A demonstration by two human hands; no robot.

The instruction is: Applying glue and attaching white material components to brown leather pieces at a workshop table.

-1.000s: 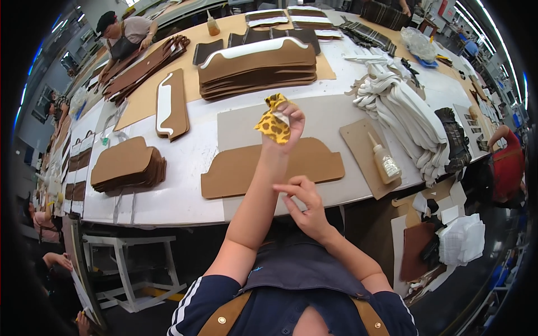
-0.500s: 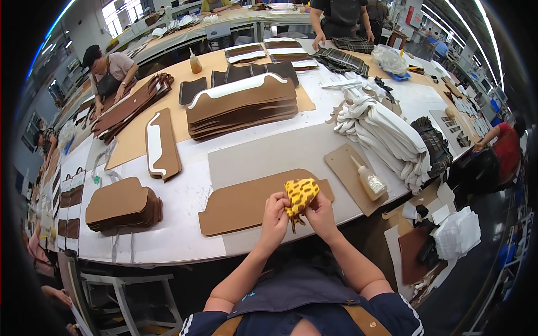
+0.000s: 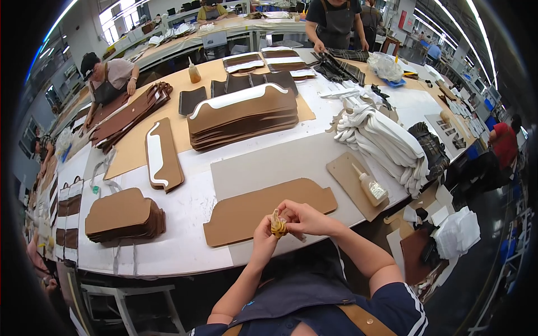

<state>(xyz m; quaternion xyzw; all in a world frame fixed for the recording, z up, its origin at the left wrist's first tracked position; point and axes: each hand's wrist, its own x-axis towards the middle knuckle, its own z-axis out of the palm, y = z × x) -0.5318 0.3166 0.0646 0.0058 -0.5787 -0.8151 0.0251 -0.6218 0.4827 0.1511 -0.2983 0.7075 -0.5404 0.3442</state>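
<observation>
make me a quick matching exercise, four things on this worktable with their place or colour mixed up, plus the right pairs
Things:
1. cloth
2. nearer bottle
3. strips
4. long panel

Place or colour:
A. white, in a heap
B. brown, lying flat
C. yellowish, between left hand and right hand
D. on a tan board

Pairs: 1-C, 2-D, 3-A, 4-B

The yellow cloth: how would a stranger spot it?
Start at the big table in front and find the brown panel along its near side. Seen over that panel's edge, the left hand and right hand pinch the bunched yellow cloth. Its dark-spotted yellow stands out from the plain brown.
</observation>
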